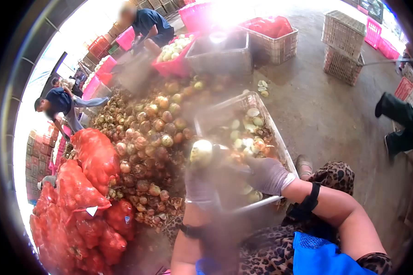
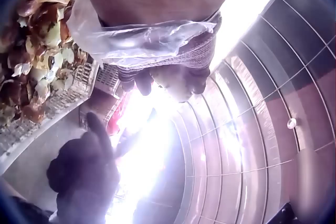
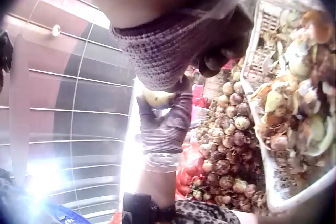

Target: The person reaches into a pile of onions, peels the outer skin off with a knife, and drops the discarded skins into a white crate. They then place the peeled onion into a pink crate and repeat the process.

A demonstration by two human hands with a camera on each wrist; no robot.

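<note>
In the head view, my gloved left hand holds up a pale peeled onion by its sides. The right wrist view shows that onion between the left thumb and fingers. My gloved right hand is close beside it, over the crate's near end. Its fingers curl in the right wrist view, and a dark, thin, blade-like tool juts from it in the left wrist view, blurred by glare. Below both hands stands a white plastic crate with onions and loose skins in it.
Unpeeled onions form a large heap ahead and left. Red net sacks are piled at the left. Beyond the heap are a grey crate and a pink crate of peeled onions. Two people work at the far left; another's legs show right.
</note>
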